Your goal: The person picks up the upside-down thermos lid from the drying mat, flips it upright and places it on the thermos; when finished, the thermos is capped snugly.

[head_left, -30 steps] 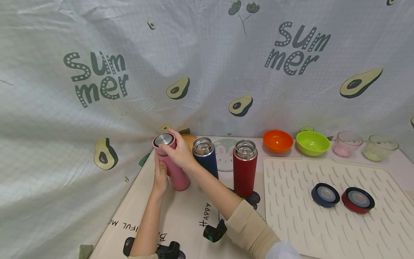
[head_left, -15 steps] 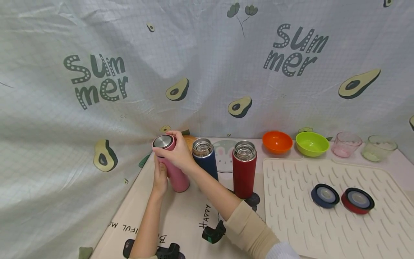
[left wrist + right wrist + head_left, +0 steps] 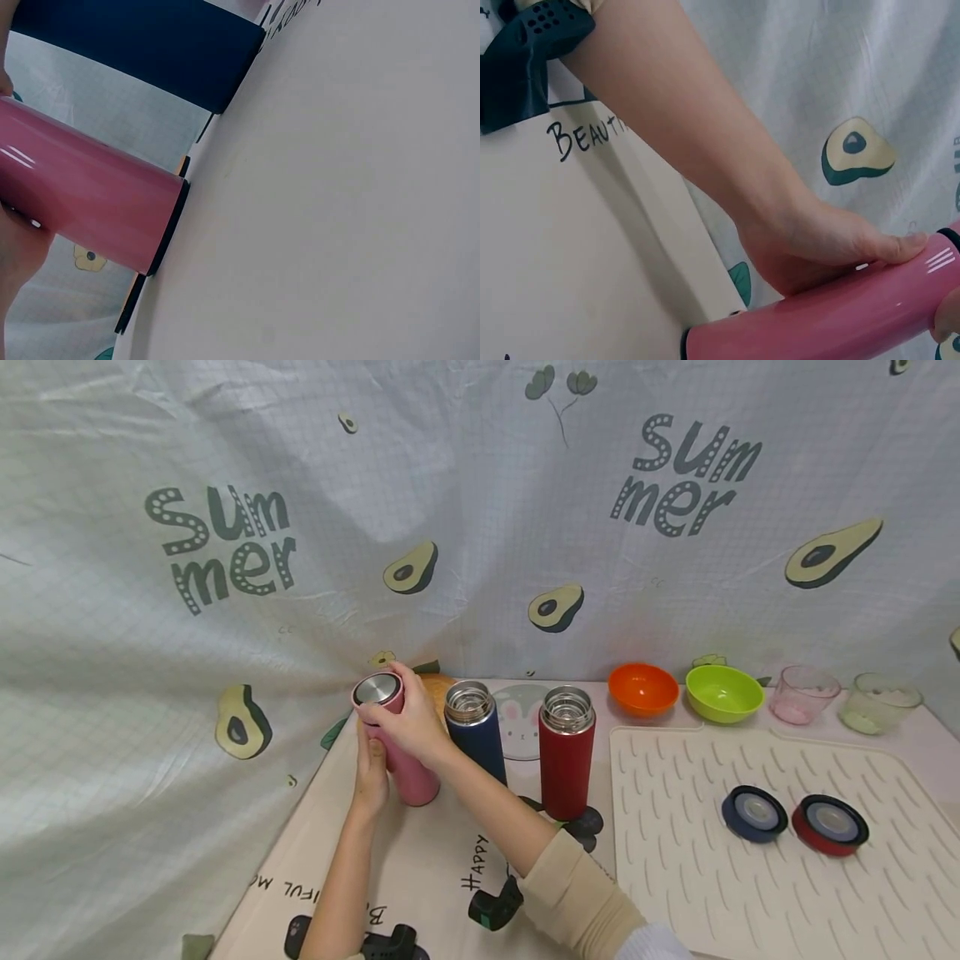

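Toward the left end of the desk (image 3: 427, 868), a pink bottle (image 3: 414, 777) is standing with its dark base seemingly touching the surface. The person's left hand (image 3: 371, 781) is wrapping around the body, its thumb lying along the near side, probably because a hold there is steadying the bottle against any turning or tipping from above. Higher up, the right hand (image 3: 411, 714) is curling around the lid (image 3: 377, 690), thumb in front and fingers reaching behind, so its metal top is staying uncovered and the grip is falling on the lid's side, likely where it is getting the most purchase. The desk is probably bearing the bottle's weight, leaving both hands for the hold.

Just beyond the right forearm, a blue bottle (image 3: 480, 743) is standing upright without a lid, and a red bottle (image 3: 567, 768), also uncapped, is standing to its right, the two being clearly apart. Their lids seem to be the blue lid (image 3: 755, 814) and the red lid (image 3: 829, 825), which are lying near each other on a ribbed mat (image 3: 675, 893), apparently undersides up, perhaps so that the sealing faces are staying off the mat. Behind it, an orange bowl (image 3: 643, 689), a green bowl (image 3: 725, 693) and two glasses (image 3: 804, 693) are lining the back edge, well apart from the hands.
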The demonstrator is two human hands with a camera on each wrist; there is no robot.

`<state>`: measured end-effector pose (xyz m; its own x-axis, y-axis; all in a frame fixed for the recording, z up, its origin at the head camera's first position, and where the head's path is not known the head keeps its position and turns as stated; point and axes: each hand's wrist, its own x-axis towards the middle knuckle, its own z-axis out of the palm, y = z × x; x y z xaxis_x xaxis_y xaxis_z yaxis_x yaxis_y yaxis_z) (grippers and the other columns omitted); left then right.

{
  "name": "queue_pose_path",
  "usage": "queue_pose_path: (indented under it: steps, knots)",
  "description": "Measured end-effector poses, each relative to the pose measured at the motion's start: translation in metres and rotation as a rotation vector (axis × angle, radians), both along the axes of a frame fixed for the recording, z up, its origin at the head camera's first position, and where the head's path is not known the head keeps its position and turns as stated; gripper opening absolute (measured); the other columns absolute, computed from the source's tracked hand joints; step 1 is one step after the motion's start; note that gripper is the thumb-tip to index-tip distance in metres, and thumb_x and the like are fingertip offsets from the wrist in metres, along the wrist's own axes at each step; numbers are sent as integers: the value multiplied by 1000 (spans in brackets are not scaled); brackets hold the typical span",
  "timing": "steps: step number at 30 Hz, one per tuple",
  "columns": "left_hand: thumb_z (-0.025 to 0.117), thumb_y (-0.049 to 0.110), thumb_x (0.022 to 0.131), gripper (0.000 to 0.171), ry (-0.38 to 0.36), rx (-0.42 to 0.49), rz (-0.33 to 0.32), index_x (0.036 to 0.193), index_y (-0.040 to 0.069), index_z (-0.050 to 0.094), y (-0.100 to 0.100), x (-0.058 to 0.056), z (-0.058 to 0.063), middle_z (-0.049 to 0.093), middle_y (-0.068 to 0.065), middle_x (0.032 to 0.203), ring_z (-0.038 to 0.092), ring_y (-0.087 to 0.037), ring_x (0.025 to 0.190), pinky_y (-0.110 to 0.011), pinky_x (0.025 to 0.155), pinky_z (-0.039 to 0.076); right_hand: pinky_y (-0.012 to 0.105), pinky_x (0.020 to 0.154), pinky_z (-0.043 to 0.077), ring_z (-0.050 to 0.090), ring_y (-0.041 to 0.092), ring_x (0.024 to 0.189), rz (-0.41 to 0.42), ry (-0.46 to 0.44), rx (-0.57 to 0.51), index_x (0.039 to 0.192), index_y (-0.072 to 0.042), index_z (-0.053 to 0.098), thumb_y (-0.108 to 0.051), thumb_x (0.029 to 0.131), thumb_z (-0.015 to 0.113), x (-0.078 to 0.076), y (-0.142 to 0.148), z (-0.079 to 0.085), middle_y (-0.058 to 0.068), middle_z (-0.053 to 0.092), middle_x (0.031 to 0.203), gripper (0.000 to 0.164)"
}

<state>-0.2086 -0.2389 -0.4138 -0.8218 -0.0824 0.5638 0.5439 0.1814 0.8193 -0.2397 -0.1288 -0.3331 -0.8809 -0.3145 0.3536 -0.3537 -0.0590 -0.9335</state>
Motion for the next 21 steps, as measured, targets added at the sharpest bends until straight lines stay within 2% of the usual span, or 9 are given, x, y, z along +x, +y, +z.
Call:
queue_pose_path:
  steps: [3,5,7,12,14,17,21]
  knots:
    - [26,47,96,72,3,-5,1,144,-1,1,5,6,10,20,-26,141,30,-7,121,-19,97,25,26,85,45,52,15,104,18,-12,-11,133,-9,41,-16,79,66,0,1,2,8,51,122,59]
    - [26,47,96,73,7,-6,-2,144,-1,1,7,9,14,20,-26,141,29,-7,122,-19,99,24,25,83,46,52,15,102,23,-32,-34,128,-9,42,-16,78,69,0,1,2,6,52,118,58]
    - [28,48,95,74,16,3,-22,145,0,1,7,8,15,20,-26,141,29,-9,122,-20,99,25,24,83,45,51,13,103,13,-43,-31,127,-10,40,-20,76,73,0,0,3,3,49,118,62]
    - [30,45,97,71,18,28,-41,145,2,2,7,6,14,20,-23,142,28,-11,124,-23,100,24,26,87,43,50,15,106,25,-56,-18,133,-10,39,-18,82,65,-1,1,4,6,50,122,58]
    - [29,43,97,69,14,26,-34,145,1,3,7,6,14,21,-21,142,27,-11,125,-24,102,22,27,86,44,52,15,104,35,-81,-28,131,-11,41,-17,81,66,-2,1,5,5,51,119,56]
    - [28,38,99,65,20,25,-38,144,0,2,7,6,14,21,-21,141,26,-11,125,-24,102,21,25,83,45,51,13,101,23,-107,-25,127,-11,42,-21,76,73,-3,-1,6,1,49,116,60]
    - [25,32,100,60,17,37,-30,144,-2,2,8,8,13,22,-17,140,27,-10,123,-22,100,22,27,84,44,50,13,102,12,-123,-22,130,-11,43,-19,79,68,-2,-2,7,2,51,118,58]
